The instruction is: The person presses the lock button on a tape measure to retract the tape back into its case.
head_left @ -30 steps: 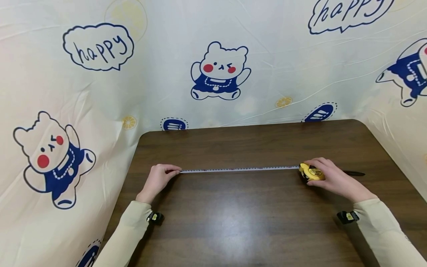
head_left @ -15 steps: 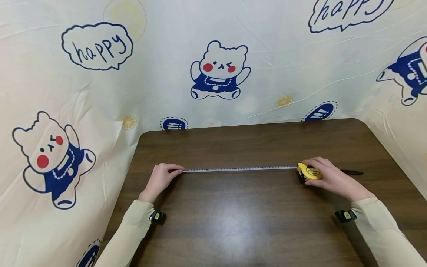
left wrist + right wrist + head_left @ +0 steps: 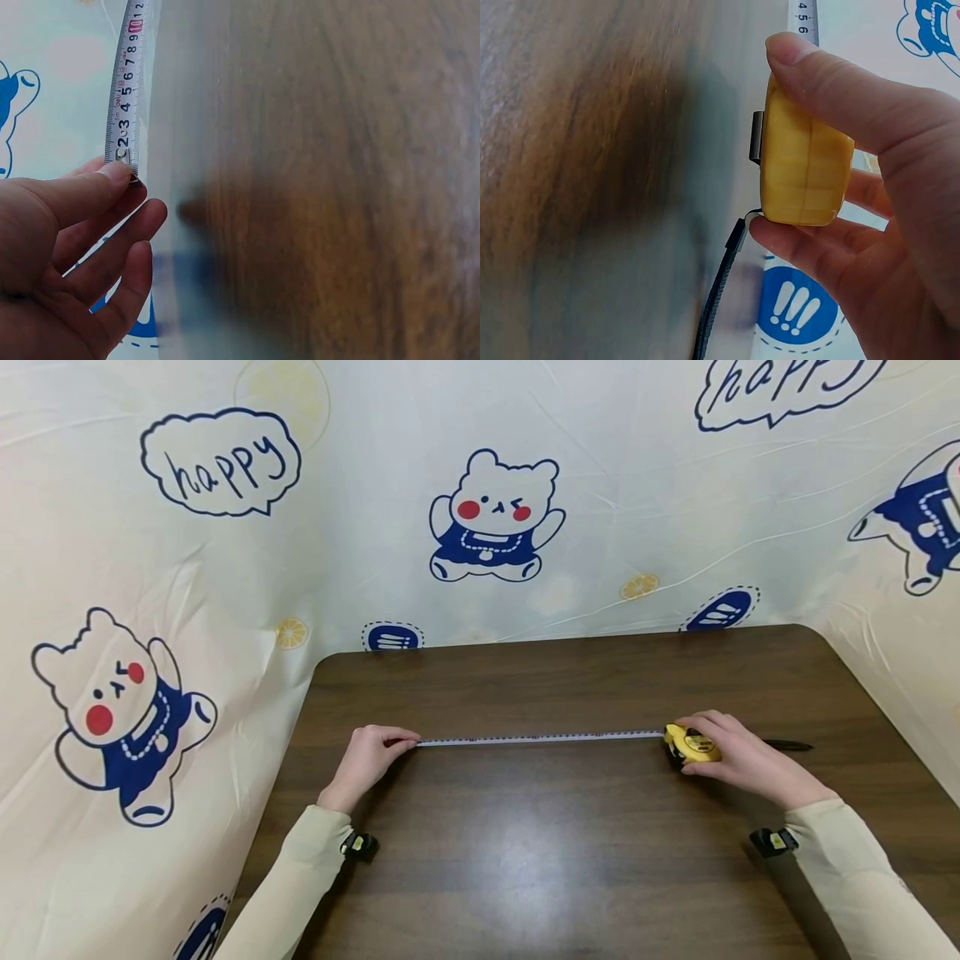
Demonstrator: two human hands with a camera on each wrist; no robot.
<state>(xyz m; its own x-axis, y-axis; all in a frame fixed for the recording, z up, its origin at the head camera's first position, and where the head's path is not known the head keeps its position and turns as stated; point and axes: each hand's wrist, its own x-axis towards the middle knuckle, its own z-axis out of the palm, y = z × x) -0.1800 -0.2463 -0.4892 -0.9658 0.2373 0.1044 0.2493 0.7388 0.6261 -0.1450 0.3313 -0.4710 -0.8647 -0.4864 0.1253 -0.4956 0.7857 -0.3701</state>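
I see left hand [image 3: 367, 760] pinching tape blade [image 3: 540, 738] end; right hand [image 3: 738, 758] gripping yellow case [image 3: 693, 746]; blade taut, flat along tabletop [image 3: 525, 852].

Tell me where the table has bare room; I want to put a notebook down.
Bare wood lies between the tape and the near edge, and between it and the cloth. Crowded: left hand, right hand, case.

You see a yellow tape measure case [image 3: 694, 746] with a black strap [image 3: 718, 292], its white blade [image 3: 540, 738] marked in black and red numerals, on a dark brown wood-grain tabletop [image 3: 570, 852]; the cream backdrop [image 3: 360, 552] shows navy-dressed, red-cheeked bears.
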